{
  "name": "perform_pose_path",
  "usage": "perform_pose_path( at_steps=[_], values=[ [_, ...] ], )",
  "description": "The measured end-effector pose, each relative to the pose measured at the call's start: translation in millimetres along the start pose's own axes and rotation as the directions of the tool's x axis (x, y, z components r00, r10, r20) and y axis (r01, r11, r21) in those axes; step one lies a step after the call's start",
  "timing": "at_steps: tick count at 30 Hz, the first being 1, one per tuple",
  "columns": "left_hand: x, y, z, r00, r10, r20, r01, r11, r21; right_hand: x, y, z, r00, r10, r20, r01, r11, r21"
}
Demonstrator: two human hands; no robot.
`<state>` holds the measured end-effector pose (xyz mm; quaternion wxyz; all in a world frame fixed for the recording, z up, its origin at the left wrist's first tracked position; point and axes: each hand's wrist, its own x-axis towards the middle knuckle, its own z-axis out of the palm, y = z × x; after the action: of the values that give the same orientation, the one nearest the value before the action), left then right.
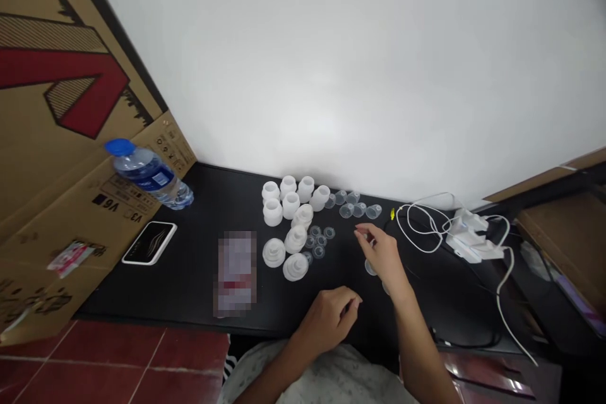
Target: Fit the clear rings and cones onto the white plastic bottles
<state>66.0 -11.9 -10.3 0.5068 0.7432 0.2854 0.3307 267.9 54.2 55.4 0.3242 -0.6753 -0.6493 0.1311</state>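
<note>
My right hand [381, 252] hangs over the black tabletop [189, 290], its fingers pinched together; anything between them is hidden. Just below it lies a small clear plastic cup [370, 267]. My left hand [326, 319] rests near the table's front edge, fingers curled, touching no visible part. Farther left stand several white plastic ribbed pieces [296, 240], some upright and some tilted. Several small clear plastic cups [318, 240] lie among them, and more clear cups [357, 208] sit toward the wall.
A water bottle [151, 175] with a blue cap lies on its side beside a black-and-white device [149, 243]. A pixelated flat item [237, 274] lies mid-table. A white cable [421, 227] runs to a white charger [468, 237]. Cardboard [61, 158] leans at left; a white wall stands behind.
</note>
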Motion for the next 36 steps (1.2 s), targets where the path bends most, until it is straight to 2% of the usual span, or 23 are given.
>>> perform_pose_path(
  at_steps=[2, 4, 9, 12, 14, 17, 19, 22, 25, 31, 36],
  values=[
    [0.6, -0.1, 0.7, 1.0, 0.0, 0.008, 0.0, 1.0, 0.002, -11.0, 15.9, 4.2, 1.0, -0.027, -0.009, 0.027, 0.997, -0.071],
    [1.0, 0.0, 1.5, 1.0, 0.002, 0.01, -0.002, 1.0, 0.002, -15.8, 19.8, 17.1, 0.998, -0.063, 0.014, 0.063, 0.994, -0.087],
    [1.0, 1.0, 2.9, 1.0, 0.009, -0.008, -0.008, 1.0, 0.025, 0.8, 1.4, 60.8, 0.992, -0.12, 0.033, 0.122, 0.991, -0.058],
    [0.2, 0.6, 3.3, 1.0, 0.001, -0.017, 0.0, 0.999, 0.041, 12.3, -3.5, 69.9, 0.989, -0.147, -0.006, 0.147, 0.989, 0.033],
    [-0.5, -0.4, 3.4, 1.0, -0.014, -0.018, 0.015, 0.999, 0.048, 12.4, 1.4, 61.4, 0.991, -0.117, -0.067, 0.125, 0.985, 0.121],
    [-1.0, -2.4, 3.6, 0.999, -0.031, -0.009, 0.031, 0.998, 0.047, 2.9, 20.0, 31.0, 0.989, 0.023, -0.144, 0.005, 0.981, 0.192],
    [-0.7, -3.5, 4.0, 0.999, -0.034, 0.004, 0.034, 0.999, 0.043, -4.4, 36.2, 8.2, 0.979, 0.096, -0.182, -0.068, 0.986, 0.15],
    [-0.1, -4.6, 4.8, 0.999, -0.04, 0.021, 0.039, 0.998, 0.043, -10.0, 58.1, -13.0, 0.961, 0.103, -0.257, -0.078, 0.991, 0.105],
    [0.0, -5.3, 5.5, 0.999, -0.047, 0.026, 0.045, 0.997, 0.055, -9.3, 69.5, -12.3, 0.958, 0.088, -0.273, -0.065, 0.994, 0.091],
    [-1.1, -5.8, 5.7, 0.996, -0.083, 0.024, 0.081, 0.994, 0.074, -11.0, 66.1, 10.2, 0.991, 0.045, -0.123, -0.057, 0.993, -0.101],
    [-0.7, -7.2, 6.4, 0.997, -0.067, 0.024, 0.065, 0.995, 0.078, -14.3, 66.9, 10.2, 0.998, 0.027, -0.062, -0.042, 0.966, -0.256]
  ],
)
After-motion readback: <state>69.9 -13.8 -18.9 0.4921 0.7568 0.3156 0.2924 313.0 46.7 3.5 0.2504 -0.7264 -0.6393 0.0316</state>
